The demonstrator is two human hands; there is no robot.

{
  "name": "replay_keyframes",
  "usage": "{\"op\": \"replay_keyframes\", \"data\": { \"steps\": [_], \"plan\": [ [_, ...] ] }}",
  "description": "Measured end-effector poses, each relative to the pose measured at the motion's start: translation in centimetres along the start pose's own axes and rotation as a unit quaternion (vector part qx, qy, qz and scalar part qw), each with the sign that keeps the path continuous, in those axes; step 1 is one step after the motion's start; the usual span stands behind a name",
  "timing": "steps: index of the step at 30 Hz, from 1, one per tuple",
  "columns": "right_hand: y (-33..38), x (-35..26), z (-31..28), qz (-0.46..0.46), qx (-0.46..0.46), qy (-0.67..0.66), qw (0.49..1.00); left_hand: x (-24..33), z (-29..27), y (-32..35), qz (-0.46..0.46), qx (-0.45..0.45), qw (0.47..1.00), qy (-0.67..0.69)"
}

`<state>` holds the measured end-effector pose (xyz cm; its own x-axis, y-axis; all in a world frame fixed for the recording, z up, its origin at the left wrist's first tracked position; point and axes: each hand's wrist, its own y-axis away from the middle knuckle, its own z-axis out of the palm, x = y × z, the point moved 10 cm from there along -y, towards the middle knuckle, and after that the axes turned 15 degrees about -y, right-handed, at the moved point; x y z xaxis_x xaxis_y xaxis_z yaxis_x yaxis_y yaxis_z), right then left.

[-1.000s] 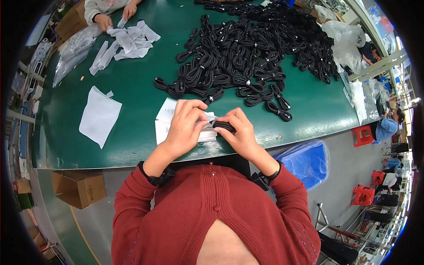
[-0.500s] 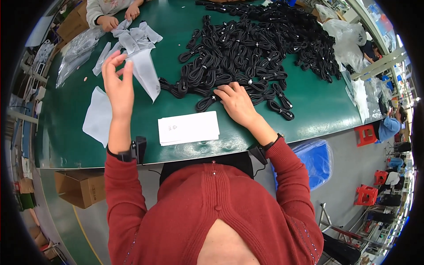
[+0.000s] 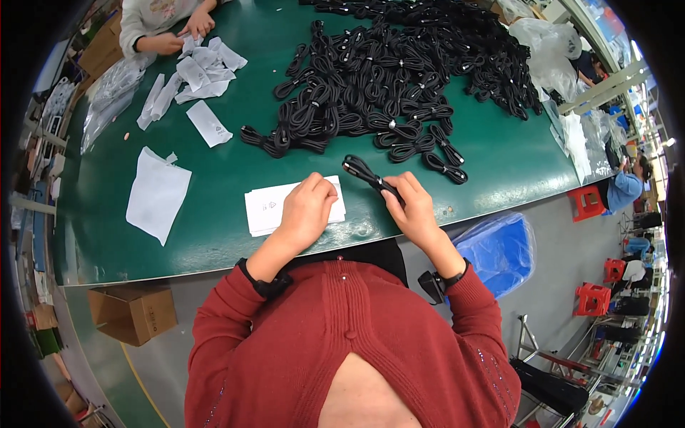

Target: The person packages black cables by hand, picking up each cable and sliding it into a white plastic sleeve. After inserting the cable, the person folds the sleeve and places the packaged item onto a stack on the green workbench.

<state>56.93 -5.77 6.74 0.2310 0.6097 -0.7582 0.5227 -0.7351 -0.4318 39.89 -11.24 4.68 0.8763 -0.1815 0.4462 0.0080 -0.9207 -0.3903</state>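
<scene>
My right hand [image 3: 414, 208] grips a bundled black cable [image 3: 362, 170], raised just above the table's near part, its looped end pointing away to the left. My left hand [image 3: 309, 210] rests over a stack of flat white bags [image 3: 264, 209]; its fingers are curled together at the stack's far right part, and whether they pinch a bag is hidden. Beyond both hands spreads a large heap of black bundled cables [image 3: 371, 93]. A white bag [image 3: 209, 123] lies by itself left of the heap.
A co-worker's hands [image 3: 184, 36] handle a pile of white bags [image 3: 203, 71] at the far left. A white sheet [image 3: 157, 192] lies at the left. Below the table edge are a cardboard box [image 3: 135, 314] and a blue, plastic-lined bin [image 3: 499, 257]. Clear plastic [image 3: 546, 46] lies far right.
My right hand has lifted a cable from the heap and drawn it nearer. My left hand has come down from the far left onto the stack; the white bag near it now lies flat.
</scene>
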Motion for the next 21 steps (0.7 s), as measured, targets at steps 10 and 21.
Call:
{"op": "replay_keyframes", "data": {
  "steps": [10,21],
  "plan": [
    [1.5,-2.0,0.5,-0.042,-0.084,0.043,0.995,-2.9,0.4,0.4,-0.145,-0.034,0.963,0.224],
    [4.9,5.2,4.2,0.42,-0.162,-0.345,0.824,1.4,-2.7,0.0,0.067,0.011,0.991,0.116]
  ]
}}
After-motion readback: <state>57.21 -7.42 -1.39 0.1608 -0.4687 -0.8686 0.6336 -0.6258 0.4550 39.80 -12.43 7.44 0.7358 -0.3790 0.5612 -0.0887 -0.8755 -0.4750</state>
